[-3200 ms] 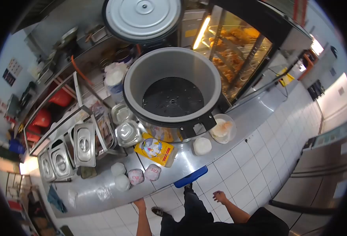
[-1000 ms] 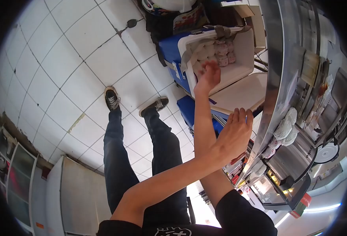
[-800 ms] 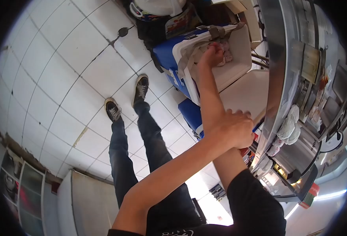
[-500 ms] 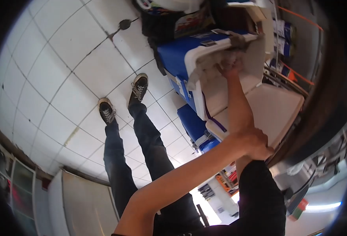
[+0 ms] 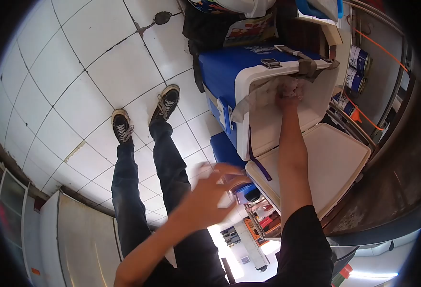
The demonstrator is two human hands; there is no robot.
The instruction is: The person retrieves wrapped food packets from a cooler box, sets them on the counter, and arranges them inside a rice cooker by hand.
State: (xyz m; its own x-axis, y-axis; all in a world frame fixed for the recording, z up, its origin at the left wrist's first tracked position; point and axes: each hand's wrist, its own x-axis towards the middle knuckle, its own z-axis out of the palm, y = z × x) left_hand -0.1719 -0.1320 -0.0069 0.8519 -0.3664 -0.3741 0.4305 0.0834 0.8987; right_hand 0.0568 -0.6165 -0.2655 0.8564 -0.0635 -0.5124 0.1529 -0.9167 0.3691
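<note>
My right hand [image 5: 288, 101] reaches into a blue cooler box [image 5: 226, 64] with a white inside. Its fingers are closed around a pinkish, lumpy bundle [image 5: 292, 88], which may be wrapped in clear plastic; its kind is not clear. Pale round lumps in plastic [image 5: 264, 95] line the cooler wall beside that hand. The white cooler lid [image 5: 334, 160] hangs open below my right forearm. My left hand [image 5: 210, 198], smeared by motion, is in the air over my legs, with its fingers apart and nothing in them.
A grey strap with buckles [image 5: 307, 66] crosses the cooler's rim. Another blue box [image 5: 227, 155] is close beside it. A dark bag [image 5: 205, 31] stands behind the cooler. Paint-like cans [image 5: 358, 61] are on a rack at right. White tiles [image 5: 110, 62] cover the floor.
My left hand has let go of my right forearm and swung to the left, its fingers spreading. My right hand stays in the cooler, now closed on the pinkish bundle. The view has shifted slightly.
</note>
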